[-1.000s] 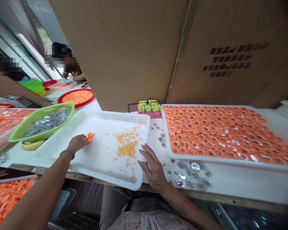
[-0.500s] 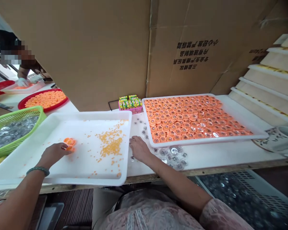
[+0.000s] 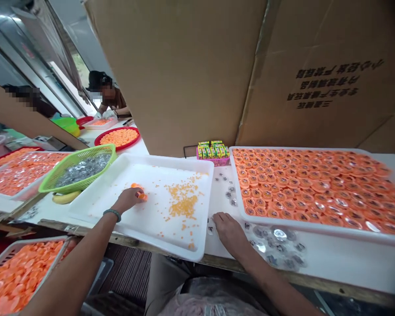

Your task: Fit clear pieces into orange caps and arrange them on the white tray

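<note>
My left hand rests in a white tray, its fingers closed on a few orange caps. A scatter of small yellow-orange pellets lies in the same tray to the right. My right hand lies on the white table beside the tray's right edge, fingers curled down onto small clear lids strewn there; what it grips is hidden. Just beyond it sits a large white tray packed with filled orange caps.
A green basket of clear lids and a banana sit left of my tray. A pink basket of yellow packets stands by the cardboard wall. A crate of orange caps is low left. Another person works farther back.
My right hand has shifted among the clear lids beside the tray, now nearer the table's front edge. My left hand stays on the orange caps. The camera swung right, then back left.
</note>
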`<state>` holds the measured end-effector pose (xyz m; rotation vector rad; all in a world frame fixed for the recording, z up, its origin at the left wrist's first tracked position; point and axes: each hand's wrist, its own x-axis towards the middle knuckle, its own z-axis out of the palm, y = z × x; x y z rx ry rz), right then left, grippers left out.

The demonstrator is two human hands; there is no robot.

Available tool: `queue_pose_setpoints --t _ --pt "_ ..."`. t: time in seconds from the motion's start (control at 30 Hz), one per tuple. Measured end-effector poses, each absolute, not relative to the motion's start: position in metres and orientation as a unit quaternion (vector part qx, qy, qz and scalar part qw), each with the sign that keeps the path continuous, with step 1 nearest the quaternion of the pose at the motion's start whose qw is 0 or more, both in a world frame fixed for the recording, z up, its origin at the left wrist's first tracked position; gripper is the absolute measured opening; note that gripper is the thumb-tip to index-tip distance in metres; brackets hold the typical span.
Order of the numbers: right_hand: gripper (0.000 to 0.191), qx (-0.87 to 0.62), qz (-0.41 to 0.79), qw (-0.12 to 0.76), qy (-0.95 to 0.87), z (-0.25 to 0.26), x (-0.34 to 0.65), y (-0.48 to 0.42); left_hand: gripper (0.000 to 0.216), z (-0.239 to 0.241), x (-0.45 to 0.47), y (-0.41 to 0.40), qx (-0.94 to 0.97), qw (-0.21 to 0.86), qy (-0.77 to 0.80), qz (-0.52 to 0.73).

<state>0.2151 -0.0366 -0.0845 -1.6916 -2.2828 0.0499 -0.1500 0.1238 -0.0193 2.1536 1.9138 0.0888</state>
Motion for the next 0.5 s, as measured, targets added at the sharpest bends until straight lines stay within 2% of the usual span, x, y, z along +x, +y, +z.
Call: queue_pose_setpoints --t 0.17,0.3,0.37,0.5 --pt "0.019 -0.592 0.036 0.316 -0.741 -0.091 0.217 -0.047 0.023 -0.007 -0.130 0.113 0.748 0.140 0.641 0.094" --pt "0.024 -0.570 0.078 0.439 -0.690 -0.069 0.221 -0.055 0.023 0.004 -0.102 0.091 0.750 0.180 0.619 0.150" --pt "0.024 -0.563 0.125 0.470 -0.669 -0.051 0.221 -0.057 0.025 0.006 -0.084 0.077 0.738 0.227 0.604 0.198" --pt "0.017 -0.558 0.233 0.517 -0.605 -0.020 0.216 -0.054 0.030 0.010 -0.046 0.049 0.661 0.391 0.549 0.330"
